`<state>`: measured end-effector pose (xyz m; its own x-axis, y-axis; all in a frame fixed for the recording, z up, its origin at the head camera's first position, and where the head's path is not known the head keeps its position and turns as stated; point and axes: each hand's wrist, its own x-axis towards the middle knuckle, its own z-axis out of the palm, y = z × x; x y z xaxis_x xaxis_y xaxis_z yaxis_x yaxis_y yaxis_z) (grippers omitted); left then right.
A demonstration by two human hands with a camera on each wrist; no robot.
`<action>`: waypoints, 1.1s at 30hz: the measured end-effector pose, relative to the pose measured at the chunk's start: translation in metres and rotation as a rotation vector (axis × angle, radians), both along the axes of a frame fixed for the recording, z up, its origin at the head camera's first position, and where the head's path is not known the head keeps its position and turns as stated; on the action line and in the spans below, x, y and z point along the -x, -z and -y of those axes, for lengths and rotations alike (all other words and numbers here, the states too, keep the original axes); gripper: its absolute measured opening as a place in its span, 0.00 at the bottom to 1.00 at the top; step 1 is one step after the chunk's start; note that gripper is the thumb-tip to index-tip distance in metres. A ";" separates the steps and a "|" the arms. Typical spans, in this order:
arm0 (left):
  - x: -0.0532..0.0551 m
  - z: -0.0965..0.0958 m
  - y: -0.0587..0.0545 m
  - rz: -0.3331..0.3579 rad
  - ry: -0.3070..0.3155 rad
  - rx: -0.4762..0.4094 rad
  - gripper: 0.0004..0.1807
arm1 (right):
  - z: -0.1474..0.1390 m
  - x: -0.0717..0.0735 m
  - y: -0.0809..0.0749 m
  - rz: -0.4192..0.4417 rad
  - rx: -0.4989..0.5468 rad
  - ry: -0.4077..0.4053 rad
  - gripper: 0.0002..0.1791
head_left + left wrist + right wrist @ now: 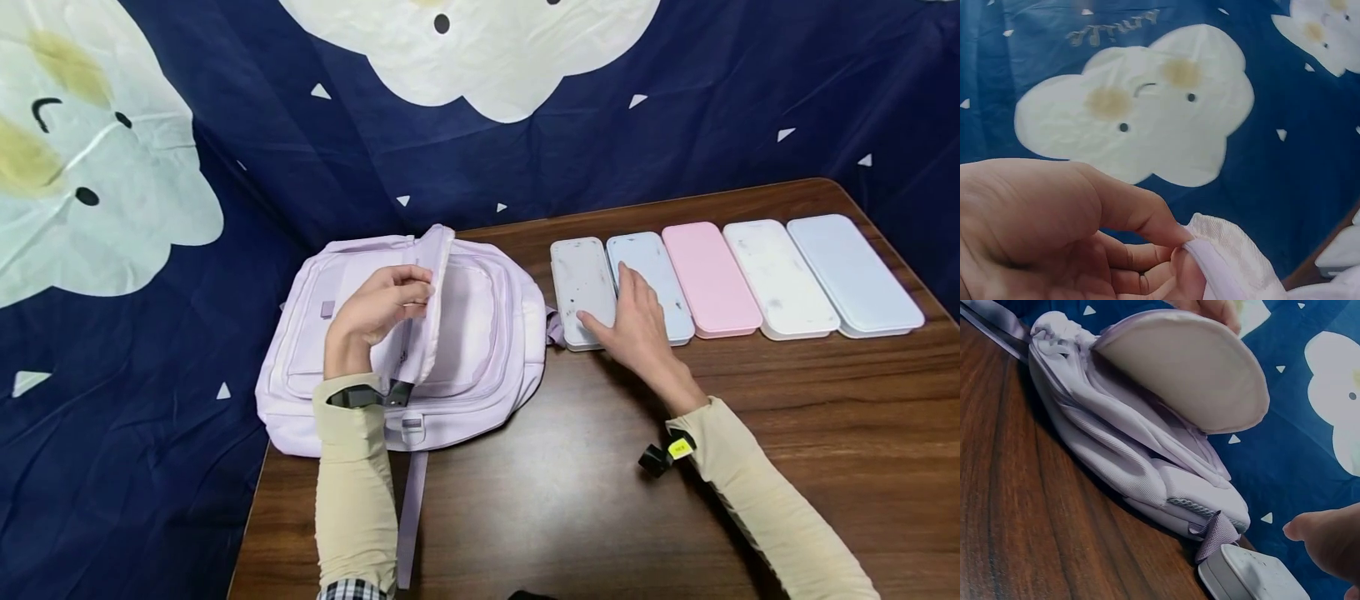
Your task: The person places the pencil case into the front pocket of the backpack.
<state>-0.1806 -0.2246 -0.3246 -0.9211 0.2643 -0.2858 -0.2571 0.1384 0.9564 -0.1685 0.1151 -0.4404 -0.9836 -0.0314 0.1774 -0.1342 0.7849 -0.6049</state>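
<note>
A lilac backpack [517, 308] lies on the table. My left hand [378, 308] pinches the edge of its front flap [429, 342] between thumb and fingers and holds it raised, so the pocket gapes beneath. The flap's pale inner side [1191, 369] shows in the right wrist view. My right hand [637, 325] reaches over the nearest of the boxes in a row, a greyish-white scuffed case [581, 279]. Its thumb is spread over that case, while the fingers extend over the neighbouring light blue case [641, 250]. In the right wrist view the thumb [1329, 537] appears above the case, apart from it.
Right of these stand a pink case [712, 279], a white case [780, 279] and another light blue case [855, 275], side by side on the wooden table [555, 500]. A strap [411, 525] trails toward the front. Dark blue cloth [270, 100] hangs behind.
</note>
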 end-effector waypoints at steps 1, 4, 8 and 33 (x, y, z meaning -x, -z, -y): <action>0.000 0.004 -0.002 -0.006 -0.003 -0.032 0.06 | 0.000 0.000 0.001 0.004 -0.004 -0.004 0.56; 0.000 0.014 -0.009 -0.017 -0.015 -0.143 0.08 | 0.002 -0.002 0.002 0.018 -0.012 -0.017 0.56; 0.002 0.026 -0.014 -0.013 -0.025 -0.288 0.13 | 0.004 -0.006 0.004 0.052 -0.016 -0.028 0.56; 0.010 0.071 -0.031 -0.002 0.003 -0.603 0.17 | 0.026 -0.012 0.002 0.159 -0.221 0.031 0.59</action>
